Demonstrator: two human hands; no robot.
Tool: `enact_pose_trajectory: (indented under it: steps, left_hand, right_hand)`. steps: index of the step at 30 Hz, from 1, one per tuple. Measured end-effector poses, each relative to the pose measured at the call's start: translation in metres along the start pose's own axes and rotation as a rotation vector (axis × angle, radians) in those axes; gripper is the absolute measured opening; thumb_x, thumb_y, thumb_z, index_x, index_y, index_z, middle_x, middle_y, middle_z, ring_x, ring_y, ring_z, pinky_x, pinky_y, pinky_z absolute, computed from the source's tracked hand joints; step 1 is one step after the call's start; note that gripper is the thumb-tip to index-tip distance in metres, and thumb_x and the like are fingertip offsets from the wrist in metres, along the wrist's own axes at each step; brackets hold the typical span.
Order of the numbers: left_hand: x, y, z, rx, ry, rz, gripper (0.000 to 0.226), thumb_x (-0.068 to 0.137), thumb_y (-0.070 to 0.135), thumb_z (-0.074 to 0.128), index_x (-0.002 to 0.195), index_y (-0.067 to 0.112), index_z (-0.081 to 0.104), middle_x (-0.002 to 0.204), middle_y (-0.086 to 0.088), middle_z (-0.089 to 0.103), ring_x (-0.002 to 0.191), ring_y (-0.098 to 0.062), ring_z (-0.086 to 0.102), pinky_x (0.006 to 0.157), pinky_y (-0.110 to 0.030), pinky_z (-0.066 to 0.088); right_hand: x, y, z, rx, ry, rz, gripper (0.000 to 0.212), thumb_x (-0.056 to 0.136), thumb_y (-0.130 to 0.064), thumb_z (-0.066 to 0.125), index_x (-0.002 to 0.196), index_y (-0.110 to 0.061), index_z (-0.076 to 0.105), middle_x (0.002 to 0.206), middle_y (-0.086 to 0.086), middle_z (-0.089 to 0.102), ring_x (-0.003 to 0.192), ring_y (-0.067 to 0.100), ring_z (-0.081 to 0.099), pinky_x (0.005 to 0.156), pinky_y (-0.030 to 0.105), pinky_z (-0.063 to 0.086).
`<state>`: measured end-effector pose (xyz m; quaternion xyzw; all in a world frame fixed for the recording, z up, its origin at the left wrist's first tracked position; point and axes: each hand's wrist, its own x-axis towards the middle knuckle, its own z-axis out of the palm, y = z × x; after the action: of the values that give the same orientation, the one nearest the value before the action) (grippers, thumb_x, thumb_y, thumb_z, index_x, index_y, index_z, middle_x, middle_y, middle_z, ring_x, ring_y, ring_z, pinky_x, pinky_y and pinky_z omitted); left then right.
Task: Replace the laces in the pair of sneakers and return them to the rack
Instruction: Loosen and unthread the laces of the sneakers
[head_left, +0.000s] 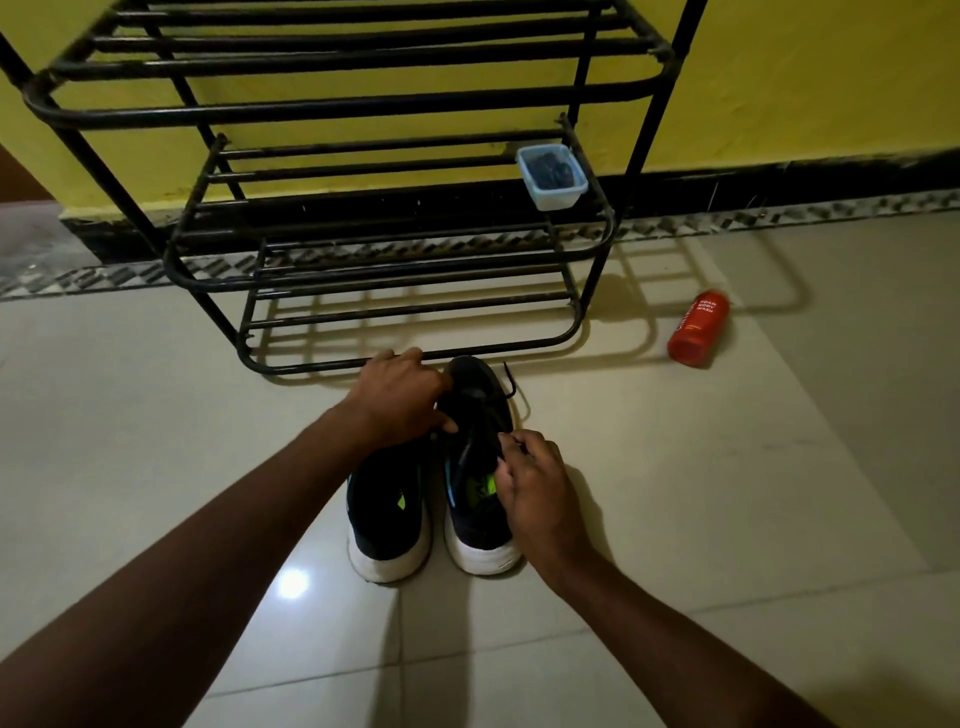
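Two sneakers lie parallel on the floor (701, 467), toes away toward one rack (363, 108); the left sneaker (387, 504) under the left hand (400, 402), the right sneaker (475, 522) beside the right hand (537, 491); right hand pinches one black lace (510, 387); left hand's fingers curl, grip unclear.

Black sneakers (436, 488) with white soles, black rack (322, 104), yellow wall (805, 78), orange-red bottle (697, 328), pale grey tiles (675, 467)

glossy floor tiles (675, 467) — metal rack (332, 106)
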<state>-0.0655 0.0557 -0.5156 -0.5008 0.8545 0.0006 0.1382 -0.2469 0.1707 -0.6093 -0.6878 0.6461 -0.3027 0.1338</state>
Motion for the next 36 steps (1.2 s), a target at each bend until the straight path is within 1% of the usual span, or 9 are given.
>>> enact_pose_trajectory:
  steps: [6, 11, 13, 16, 18, 22, 27, 32, 36]
  left_hand:
    - [0.004, 0.002, 0.006, -0.346, 0.160, -0.075, 0.024, 0.101, 0.039, 0.053, 0.106, 0.021, 0.068, 0.108, -0.003, 0.062, 0.109, -0.022, 0.049, 0.086, -0.039, 0.032]
    - [-0.005, 0.010, -0.020, -0.903, 0.554, -0.181, 0.038, 0.095, 0.017, 0.057, 0.059, 0.020, 0.044, 0.076, 0.001, 0.044, 0.085, -0.019, 0.042, 0.072, -0.036, 0.034]
    - [-0.004, 0.013, -0.031, -1.103, 0.575, -0.175, 0.041, 0.083, 0.003, 0.061, 0.054, 0.021, 0.037, 0.075, 0.001, 0.040, 0.078, -0.015, 0.042, 0.064, -0.032, 0.034]
    - [0.000, 0.015, -0.035, -1.403, 0.479, -0.144, 0.040, 0.089, -0.002, 0.058, 0.056, 0.015, 0.043, 0.067, -0.006, 0.053, 0.066, -0.023, 0.055, 0.062, -0.039, 0.049]
    - [0.004, 0.012, -0.027, -1.244, 0.456, -0.174, 0.031, 0.100, 0.014, 0.054, 0.070, 0.011, 0.052, 0.066, -0.014, 0.062, 0.062, -0.028, 0.061, 0.060, -0.041, 0.050]
    - [0.005, 0.010, -0.006, -0.482, 0.347, -0.063, 0.010, 0.103, 0.023, 0.053, 0.097, 0.019, 0.059, 0.070, 0.001, 0.056, 0.064, -0.024, 0.061, 0.054, -0.037, 0.045]
    - [0.006, 0.021, 0.004, -0.211, 0.179, -0.080, 0.020, 0.102, 0.031, 0.054, 0.103, 0.015, 0.066, 0.081, -0.005, 0.062, 0.073, -0.024, 0.065, 0.058, -0.032, 0.038]
    - [0.008, 0.016, -0.005, -0.657, 0.306, -0.114, 0.034, 0.083, 0.030, 0.058, 0.055, 0.010, 0.058, 0.051, -0.005, 0.052, 0.047, -0.020, 0.050, 0.049, -0.027, 0.032]
    - [0.003, 0.029, -0.026, -1.309, 0.356, -0.150, 0.041, 0.080, -0.003, 0.059, 0.052, 0.016, 0.035, 0.050, 0.000, 0.028, 0.047, -0.012, 0.028, 0.050, -0.026, 0.025]
  right_hand:
    - [0.000, 0.000, -0.002, -0.013, -0.004, -0.002, 0.040, 0.094, -0.024, 0.047, 0.122, -0.005, 0.068, 0.120, 0.011, 0.064, 0.106, 0.030, 0.061, 0.088, 0.037, 0.056]
    - [0.000, 0.000, -0.004, -0.037, 0.001, -0.018, 0.046, 0.094, -0.029, 0.039, 0.123, -0.006, 0.067, 0.119, 0.010, 0.064, 0.106, 0.029, 0.060, 0.087, 0.036, 0.056]
    - [0.000, -0.001, -0.004, -0.040, -0.003, -0.014, 0.045, 0.094, -0.028, 0.040, 0.121, -0.005, 0.067, 0.119, 0.010, 0.063, 0.106, 0.029, 0.059, 0.087, 0.036, 0.056]
    - [0.000, -0.002, -0.003, -0.034, -0.011, -0.006, 0.045, 0.095, -0.029, 0.039, 0.122, -0.006, 0.067, 0.119, 0.009, 0.063, 0.105, 0.028, 0.058, 0.086, 0.036, 0.056]
    - [0.000, -0.003, -0.004, -0.036, -0.014, 0.001, 0.046, 0.094, -0.030, 0.038, 0.124, -0.007, 0.066, 0.119, 0.008, 0.063, 0.104, 0.028, 0.058, 0.085, 0.036, 0.056]
    - [0.000, -0.002, -0.004, -0.053, -0.029, -0.001, 0.048, 0.095, -0.032, 0.036, 0.126, -0.009, 0.065, 0.121, 0.008, 0.063, 0.106, 0.028, 0.058, 0.085, 0.039, 0.056]
    - [0.000, -0.001, -0.003, -0.060, -0.017, -0.012, 0.048, 0.095, -0.031, 0.036, 0.125, -0.008, 0.065, 0.120, 0.008, 0.063, 0.105, 0.029, 0.059, 0.084, 0.041, 0.057]
    - [0.001, 0.000, -0.005, -0.075, 0.013, -0.033, 0.043, 0.095, -0.029, 0.040, 0.122, -0.009, 0.067, 0.118, 0.008, 0.063, 0.102, 0.028, 0.059, 0.083, 0.039, 0.056]
    - [0.002, 0.000, -0.009, -0.051, -0.038, -0.008, 0.047, 0.095, -0.034, 0.037, 0.125, -0.012, 0.066, 0.118, 0.008, 0.062, 0.103, 0.029, 0.056, 0.086, 0.040, 0.053]
